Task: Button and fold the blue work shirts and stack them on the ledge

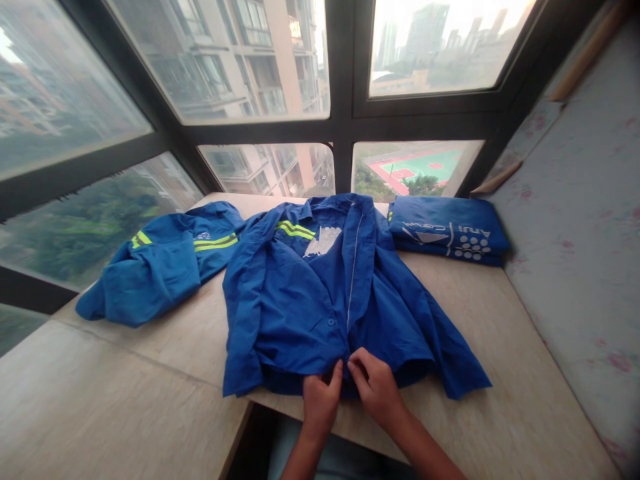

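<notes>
A blue work jacket (295, 300) lies spread on the stone-like ledge, collar toward the window and hem toward me. Its front hangs partly open, with a white-edged placket and a button showing. At the bottom of the front opening, my left hand (321, 397) pinches the hem, its thumb on top and fingers partly under the cloth. Close beside it on the right, my right hand (374, 387) pinches the other front edge at the hem. The two hands' fingertips nearly meet. What exactly lies between the fingertips is too small to make out.
Another blue jacket (165, 267) with yellow-green stripes lies crumpled at the left. Folded blue garments (445, 230) with white print are stacked at the back right. Dark window frames (343, 100) border the ledge (125, 400), and a flowered wall (580, 247) stands right.
</notes>
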Demonstrator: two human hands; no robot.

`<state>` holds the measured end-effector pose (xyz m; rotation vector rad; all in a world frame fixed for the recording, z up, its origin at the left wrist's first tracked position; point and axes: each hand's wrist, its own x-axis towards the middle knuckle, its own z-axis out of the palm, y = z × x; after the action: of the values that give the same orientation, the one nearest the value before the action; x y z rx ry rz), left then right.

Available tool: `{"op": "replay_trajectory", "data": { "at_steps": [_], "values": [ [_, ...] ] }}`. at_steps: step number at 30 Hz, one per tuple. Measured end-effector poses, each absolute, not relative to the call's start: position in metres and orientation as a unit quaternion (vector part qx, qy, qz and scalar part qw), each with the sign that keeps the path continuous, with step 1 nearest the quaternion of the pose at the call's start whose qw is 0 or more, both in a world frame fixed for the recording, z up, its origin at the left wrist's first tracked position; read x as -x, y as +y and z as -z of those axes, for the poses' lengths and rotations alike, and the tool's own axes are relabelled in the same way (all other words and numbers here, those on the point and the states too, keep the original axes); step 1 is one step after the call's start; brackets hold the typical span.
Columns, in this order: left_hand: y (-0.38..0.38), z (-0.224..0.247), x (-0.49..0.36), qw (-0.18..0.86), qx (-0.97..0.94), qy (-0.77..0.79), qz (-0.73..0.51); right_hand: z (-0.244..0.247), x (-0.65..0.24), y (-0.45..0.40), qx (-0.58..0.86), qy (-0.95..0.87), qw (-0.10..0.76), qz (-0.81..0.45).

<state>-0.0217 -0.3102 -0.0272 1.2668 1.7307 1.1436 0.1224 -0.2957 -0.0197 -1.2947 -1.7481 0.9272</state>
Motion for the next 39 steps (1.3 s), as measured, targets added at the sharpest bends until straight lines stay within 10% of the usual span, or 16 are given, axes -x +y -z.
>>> {"op": "replay_trajectory", "data": {
  "at_steps": [8, 27, 39],
  "values": [
    [-0.312, 0.027, 0.021, 0.359, -0.478, 0.656, -0.461, 0.010, -0.126, -0.272, 0.494, -0.496, 0.347, -0.624],
    [-0.315, 0.026, 0.016, 0.222, -0.548, 0.695, -0.409, 0.012, -0.123, -0.268, 0.538, -0.526, 0.336, -0.567],
    [-0.338, 0.004, 0.023, 0.509, -0.276, 0.681, -0.449, -0.003, -0.125, -0.307, 0.448, -0.764, 0.335, -0.321]
  ]
}}
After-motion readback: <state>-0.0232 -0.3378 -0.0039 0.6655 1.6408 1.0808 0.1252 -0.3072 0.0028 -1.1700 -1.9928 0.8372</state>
